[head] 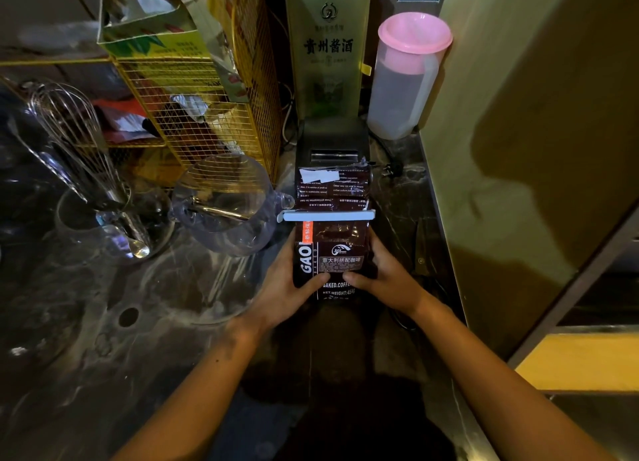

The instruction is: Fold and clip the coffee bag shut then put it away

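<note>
Lower corners of coffee bag [332,253] covered by left hand [287,287] and right hand [387,280]; bag's bottom edge lost in shadow. Both forearms cut off by bottom edge. Small print on folded-over top illegible. Black box [332,139] behind bag, possibly a printer, half hidden.

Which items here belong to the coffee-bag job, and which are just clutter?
In use: coffee bag; pale blue clip across its folded top; left hand and right hand gripping the bag.

Lying about: whisk, glass jug, wire rack, pink-lidded pitcher, gold box.
</note>
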The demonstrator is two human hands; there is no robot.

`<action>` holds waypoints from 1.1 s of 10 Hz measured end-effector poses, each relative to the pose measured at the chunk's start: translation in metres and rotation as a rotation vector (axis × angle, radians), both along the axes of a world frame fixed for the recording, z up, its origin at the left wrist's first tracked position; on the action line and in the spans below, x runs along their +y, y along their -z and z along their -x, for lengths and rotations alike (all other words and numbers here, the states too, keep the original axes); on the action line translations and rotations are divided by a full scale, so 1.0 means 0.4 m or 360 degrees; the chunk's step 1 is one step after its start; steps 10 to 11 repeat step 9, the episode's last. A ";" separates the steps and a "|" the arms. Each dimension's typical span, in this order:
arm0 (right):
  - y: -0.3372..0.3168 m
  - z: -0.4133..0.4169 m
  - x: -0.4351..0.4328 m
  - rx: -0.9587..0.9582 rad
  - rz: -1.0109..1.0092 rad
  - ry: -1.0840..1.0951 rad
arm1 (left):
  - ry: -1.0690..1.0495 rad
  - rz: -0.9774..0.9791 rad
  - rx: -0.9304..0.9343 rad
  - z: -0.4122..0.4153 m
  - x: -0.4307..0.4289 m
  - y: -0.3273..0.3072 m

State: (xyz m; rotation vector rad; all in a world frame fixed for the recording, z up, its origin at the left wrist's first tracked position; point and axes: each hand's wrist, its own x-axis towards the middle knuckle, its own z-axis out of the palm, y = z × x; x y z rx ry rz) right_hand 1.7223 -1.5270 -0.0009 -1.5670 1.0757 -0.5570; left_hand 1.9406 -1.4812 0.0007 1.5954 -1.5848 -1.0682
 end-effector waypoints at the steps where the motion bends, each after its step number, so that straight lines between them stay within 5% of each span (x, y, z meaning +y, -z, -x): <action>1: -0.005 -0.002 -0.004 -0.0017 -0.0028 -0.0018 | -0.0027 -0.0002 0.0009 0.003 0.004 0.003; 11: -0.055 0.006 0.057 -0.0100 0.0018 0.0155 | -0.0100 0.0082 0.0264 0.015 0.040 -0.011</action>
